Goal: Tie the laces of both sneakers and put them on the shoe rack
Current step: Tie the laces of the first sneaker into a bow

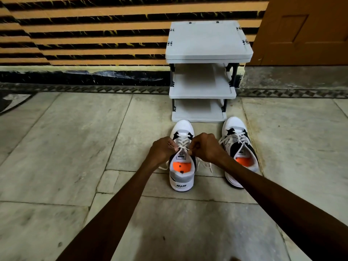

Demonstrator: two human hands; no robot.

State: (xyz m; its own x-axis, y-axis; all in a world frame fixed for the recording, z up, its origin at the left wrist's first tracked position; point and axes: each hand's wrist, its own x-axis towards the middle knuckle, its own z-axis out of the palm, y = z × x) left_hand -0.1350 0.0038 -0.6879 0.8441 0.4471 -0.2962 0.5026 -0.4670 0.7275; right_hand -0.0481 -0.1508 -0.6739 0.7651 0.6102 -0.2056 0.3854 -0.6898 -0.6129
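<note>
Two white and black sneakers with orange insoles stand on the floor, toes toward a grey shoe rack (pixel 202 93). Over the left sneaker (pixel 181 178), my left hand (pixel 162 150) and my right hand (pixel 206 146) each pinch its white laces (pixel 183 143) just above the tongue. The loose lace ends trail onto the floor on both sides of this shoe. The right sneaker (pixel 235 129) stands a little to the right, partly behind my right forearm, with its laces lying loose across the top.
The rack has three grey shelves with nothing on them and stands against a striped orange and black wall. A brown door (pixel 305 29) is at the upper right. The floor is pale stone slabs (pixel 66 147).
</note>
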